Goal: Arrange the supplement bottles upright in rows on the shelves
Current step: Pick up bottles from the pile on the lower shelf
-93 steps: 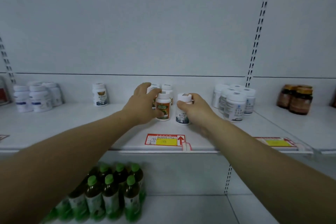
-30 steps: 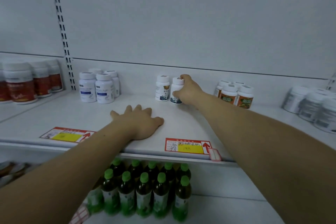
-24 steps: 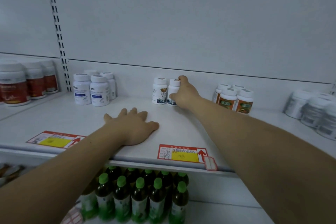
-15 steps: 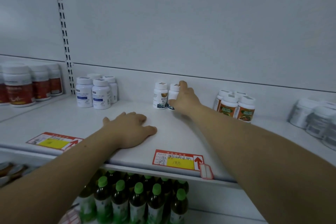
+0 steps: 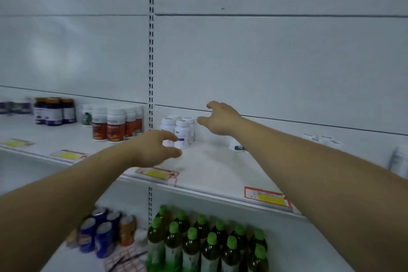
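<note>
**Both hands close in on the white bottles**

The left hand hangs just in front of the cluster of white bottles that stands upright near the back of the shelf, beside the slotted upright. Its fingers are loosely curled and hold nothing. Whether they touch the front bottle I cannot tell. The right hand is raised to the right of the cluster, fingers spread fairly wide and empty.

To do this well, I'd say bracket the group from both sides, low on the bodies rather than at the caps. Then slide the bottles together so none tips, squaring them to the shelf's front edge.

Another small white bottle peeks out behind the right forearm, well apart from the cluster. It likely needs its own row.

As for writing, motion blur defeats it. The white bottles show a blue band, and the red-labelled bottles to the left show only colour. The dark amber bottles beyond them give nothing legible. The price tags along the edge are yellow with red borders, text unreadable. Green-capped drinks and cans sit on the shelf below.
</note>
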Action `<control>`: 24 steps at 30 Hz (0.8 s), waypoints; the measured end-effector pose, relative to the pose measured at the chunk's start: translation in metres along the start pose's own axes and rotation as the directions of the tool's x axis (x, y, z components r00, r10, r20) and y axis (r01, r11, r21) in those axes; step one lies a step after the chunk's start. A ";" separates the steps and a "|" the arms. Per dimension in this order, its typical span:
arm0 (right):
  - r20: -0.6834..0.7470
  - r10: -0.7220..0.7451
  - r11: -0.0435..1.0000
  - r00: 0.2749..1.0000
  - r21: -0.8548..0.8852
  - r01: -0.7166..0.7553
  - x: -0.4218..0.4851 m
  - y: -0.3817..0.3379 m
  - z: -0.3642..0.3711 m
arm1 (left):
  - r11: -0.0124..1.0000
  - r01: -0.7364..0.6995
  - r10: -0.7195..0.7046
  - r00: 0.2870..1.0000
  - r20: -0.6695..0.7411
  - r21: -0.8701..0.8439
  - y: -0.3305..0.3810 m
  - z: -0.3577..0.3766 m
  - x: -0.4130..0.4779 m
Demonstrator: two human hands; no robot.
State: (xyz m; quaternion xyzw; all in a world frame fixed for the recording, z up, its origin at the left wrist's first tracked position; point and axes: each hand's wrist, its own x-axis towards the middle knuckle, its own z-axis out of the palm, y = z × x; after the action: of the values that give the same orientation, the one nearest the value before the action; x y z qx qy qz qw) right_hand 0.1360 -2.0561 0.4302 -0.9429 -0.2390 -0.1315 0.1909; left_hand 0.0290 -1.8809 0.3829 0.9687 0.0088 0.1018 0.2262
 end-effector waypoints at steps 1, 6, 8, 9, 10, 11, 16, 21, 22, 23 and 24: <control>0.008 -0.041 0.999 0.999 0.015 0.041 0.001 -0.027 0.006 | 1.000 0.011 -0.011 1.000 -0.015 0.018 -0.018 -0.015 -0.015; 0.043 -0.253 0.966 0.966 0.056 0.251 0.004 -0.185 0.058 | 0.984 0.144 -0.135 0.986 -0.095 0.101 -0.129 -0.085 -0.104; 0.064 -0.326 0.942 0.943 0.102 0.319 0.004 -0.251 0.086 | 0.969 0.217 -0.205 0.973 -0.108 0.114 -0.178 -0.108 -0.141; 0.077 -0.368 0.925 0.927 0.133 0.356 0.004 -0.284 0.101 | 0.958 0.260 -0.247 0.963 -0.110 0.119 -0.203 -0.118 -0.159; 0.090 -0.407 0.906 0.909 0.165 0.389 0.002 -0.316 0.115 | 0.946 0.301 -0.288 0.951 -0.114 0.123 -0.227 -0.128 -0.177; 0.107 -0.437 0.890 0.893 0.192 0.413 -0.001 -0.346 0.129 | 0.933 0.339 -0.325 0.938 -0.118 0.122 -0.250 -0.137 -0.195; 0.199 -0.557 0.824 0.806 0.257 0.505 -0.013 -0.477 0.201 | 0.860 0.502 -0.494 0.863 -0.102 0.086 -0.357 -0.168 -0.266; 0.297 -0.624 0.779 0.723 0.308 0.546 -0.009 -0.563 0.287 | 0.809 0.586 -0.580 0.808 -0.105 0.040 -0.449 -0.176 -0.294; 0.313 -0.635 0.772 0.707 0.310 0.556 -0.004 -0.575 0.305 | 0.799 0.600 -0.594 0.798 -0.102 0.036 -0.467 -0.176 -0.296; 0.329 -0.641 0.767 0.693 0.317 0.559 0.003 -0.587 0.325 | 0.789 0.613 -0.607 0.788 -0.099 0.039 -0.487 -0.175 -0.295; 0.340 -0.642 0.766 0.687 0.322 0.556 0.011 -0.596 0.342 | 0.781 0.622 -0.616 0.782 -0.097 0.048 -0.504 -0.175 -0.292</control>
State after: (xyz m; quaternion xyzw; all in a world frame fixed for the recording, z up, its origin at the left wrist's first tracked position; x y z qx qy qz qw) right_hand -0.0997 -1.4221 0.3056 -0.7934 -0.5824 0.0490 0.1699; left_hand -0.2779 -1.3704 0.2578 0.9155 0.3389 0.0583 0.2089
